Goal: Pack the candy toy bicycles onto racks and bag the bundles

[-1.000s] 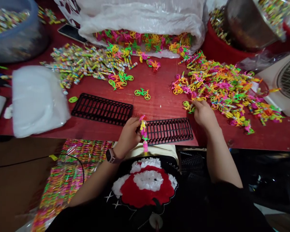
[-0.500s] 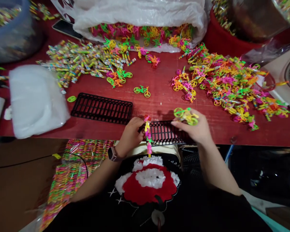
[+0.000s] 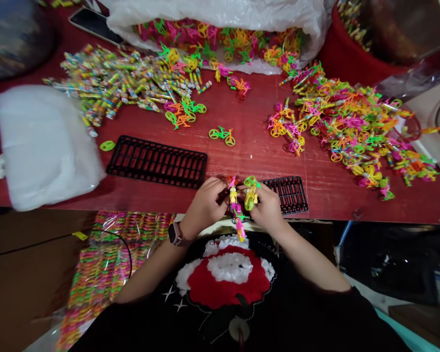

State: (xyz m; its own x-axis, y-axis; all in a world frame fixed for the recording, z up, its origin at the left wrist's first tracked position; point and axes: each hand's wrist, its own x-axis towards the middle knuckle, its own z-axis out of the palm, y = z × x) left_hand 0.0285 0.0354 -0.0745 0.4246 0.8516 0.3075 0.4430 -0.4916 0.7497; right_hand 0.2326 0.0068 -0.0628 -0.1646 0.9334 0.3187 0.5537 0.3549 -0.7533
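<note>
In the head view, my left hand [image 3: 209,203] pinches a row of colourful toys [image 3: 237,209] at the front edge of the red table [image 3: 256,127]. Just beside it, my right hand [image 3: 268,208] pinches a yellow-green toy bike [image 3: 251,198]. The right-hand black rack [image 3: 289,194] is partly hidden by my right hand; the left-hand black rack [image 3: 157,161] lies beyond my left.

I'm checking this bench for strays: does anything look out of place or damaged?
Nothing looks plainly damaged. A mostly green toy bicycle lies alone on the red tabletop, apart from the heaps, and a small yellow-green piece sits beside the left black rack. Both look like strays.
</note>
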